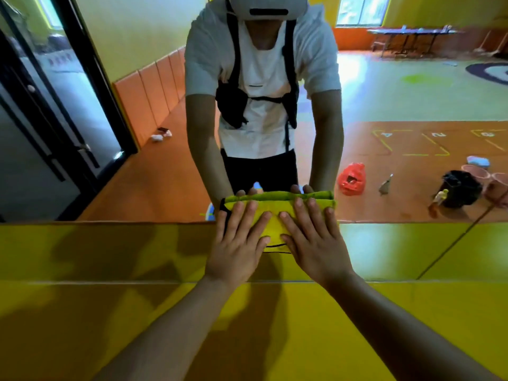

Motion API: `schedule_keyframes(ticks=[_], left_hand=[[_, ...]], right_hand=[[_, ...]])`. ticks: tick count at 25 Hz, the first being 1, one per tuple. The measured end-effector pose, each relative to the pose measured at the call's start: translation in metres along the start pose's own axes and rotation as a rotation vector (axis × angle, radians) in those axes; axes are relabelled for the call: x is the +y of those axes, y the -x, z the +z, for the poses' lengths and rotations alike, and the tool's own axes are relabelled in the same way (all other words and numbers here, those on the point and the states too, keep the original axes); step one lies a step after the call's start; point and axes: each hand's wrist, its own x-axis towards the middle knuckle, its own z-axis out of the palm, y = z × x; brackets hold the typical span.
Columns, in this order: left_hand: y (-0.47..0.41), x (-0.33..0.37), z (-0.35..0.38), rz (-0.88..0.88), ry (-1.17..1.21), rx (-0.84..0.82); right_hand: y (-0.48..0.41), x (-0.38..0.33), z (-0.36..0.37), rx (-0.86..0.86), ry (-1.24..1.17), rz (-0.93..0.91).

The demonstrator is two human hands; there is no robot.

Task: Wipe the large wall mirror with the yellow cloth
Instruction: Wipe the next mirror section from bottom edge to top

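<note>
Since flat palms probably spread pressure evenly, you are laying your left hand (238, 244) open, fingers straight, on the yellow cloth (275, 207), which is lying folded against the large wall mirror (398, 105) at its bottom edge; your right hand (313, 243) is pressing likewise, the 2 hands gripping nothing.

Yellow padded panels (110, 312), seamed, across the near foreground, shadowed in patches.
Orange floor (165, 174) at left and centre; pale green floor section (412, 89) beyond, glossy with glare.
Hopscotch grid (412, 144), yellow lines, numbered.
Yellow wall (137, 31) above orange padded wainscot (154, 92).
Black-framed glass door (55, 105), left.
Window (362, 9), upper right, bright daylight.
Folding table (412, 34) near it.
Loose on the floor: red plastic bag (351, 180), black bag (461, 188), pink buckets (475, 171), white crumpled scraps (160, 134) by the wainscot.
</note>
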Motion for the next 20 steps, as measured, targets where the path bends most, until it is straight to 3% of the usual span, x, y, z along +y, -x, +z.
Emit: schedule_keyframes(ticks=[7, 11, 16, 20], left_hand=[[0.097, 0.026, 0.044, 0.007, 0.067, -0.196], [0.143, 0.049, 0.057, -0.050, 0.066, -0.406], [0.158, 0.074, 0.049, -0.192, 0.096, -0.655], [0.159, 0.083, 0.027, -0.217, 0.164, -0.699]], right_hand=[[0.105, -0.044, 0.037, -0.223, -0.107, 0.080], [0.149, -0.073, 0.047, -0.362, -0.190, 0.171], [0.160, -0.106, 0.038, -0.567, -0.223, 0.357], [0.163, -0.122, 0.018, -0.661, -0.272, 0.415]])
